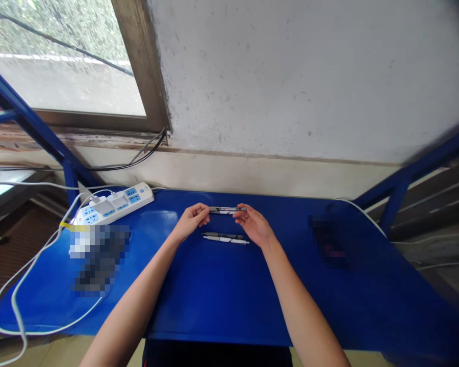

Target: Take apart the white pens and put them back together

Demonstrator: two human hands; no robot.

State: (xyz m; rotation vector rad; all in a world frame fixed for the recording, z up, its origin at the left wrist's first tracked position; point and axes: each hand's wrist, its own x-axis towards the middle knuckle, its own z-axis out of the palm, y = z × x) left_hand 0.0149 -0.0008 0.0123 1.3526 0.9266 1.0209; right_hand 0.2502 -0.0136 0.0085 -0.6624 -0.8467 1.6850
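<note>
A slim pen (227,209) is held level above the blue table (222,295), one end in each hand. My left hand (190,220) pinches its left end, my right hand (253,224) pinches its right end. Just below the held pen, two more pens lie side by side on the table: a dark one (222,235) and a white one (226,240). Both forearms reach in from the near edge.
A white power strip (112,204) with plugs and white cables (13,295) sits at the table's back left. Blurred patches lie at the left (97,260) and right (329,242). Behind are a white wall, a window and blue frame bars.
</note>
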